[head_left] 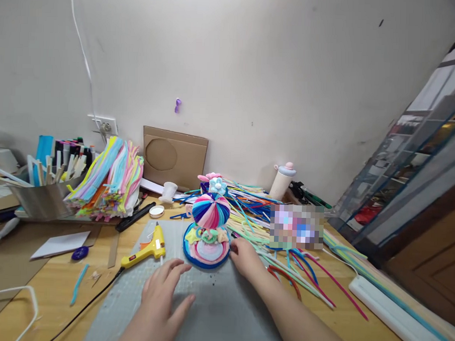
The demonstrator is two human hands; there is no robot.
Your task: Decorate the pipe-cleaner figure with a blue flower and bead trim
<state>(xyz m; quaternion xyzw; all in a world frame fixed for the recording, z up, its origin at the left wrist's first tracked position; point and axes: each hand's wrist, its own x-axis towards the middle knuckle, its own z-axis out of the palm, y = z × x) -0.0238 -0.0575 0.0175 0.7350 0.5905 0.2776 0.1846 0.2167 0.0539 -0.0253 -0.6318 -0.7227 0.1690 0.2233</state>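
Observation:
A round pipe-cleaner ornament (209, 257) stands on the grey cutting mat (223, 304). Its base is blue-rimmed with pink and white rings, and small stars and a green piece are set on it. Above rises a striped ball-like part (211, 210) in blue, pink and white. My right hand (245, 258) has its fingers curled against the base's right edge, the fingertips partly hidden. To the left and nearer me, my left hand (167, 295) is open with fingers spread, apart from the ornament. A yellow glue gun (147, 250) lies beyond my left hand.
Loose pipe cleaners (253, 226) spread behind and right of the ornament. Bundled pipe cleaners (107, 181) and a metal tub (43, 199) of sticks stand at left. A cardboard piece (190, 159) leans on the wall. Also there: a bottle (281, 182) and white power strip (383, 310).

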